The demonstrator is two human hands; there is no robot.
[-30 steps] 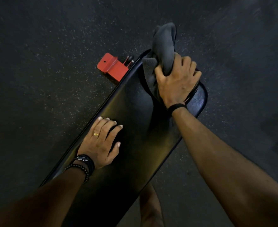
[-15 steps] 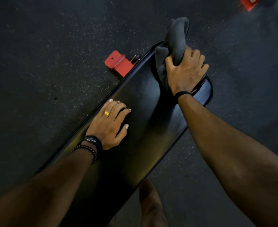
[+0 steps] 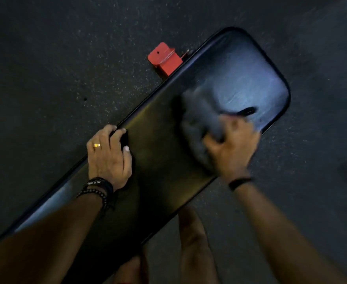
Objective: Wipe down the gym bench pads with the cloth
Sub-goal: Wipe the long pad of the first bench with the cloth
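While dim light is falling across a dark speckled floor [image 3: 51,64], a long black bench pad [image 3: 160,160] is running diagonally from lower left to upper right, its far end glinting with a bluish sheen. Beside the pad's far edge a red metal bracket [image 3: 165,58] is poking out, and a bare foot [image 3: 195,242] is showing near the pad's near edge. The left hand [image 3: 108,158] is resting on the pad's far edge, fingers curling over the rim and gripping it. The right hand [image 3: 234,146], blurred, is clutching the grey cloth [image 3: 201,128] against the pad. Compared with half a second ago, the cloth is now lying nearer the pad's middle, leaving the far end uncovered.
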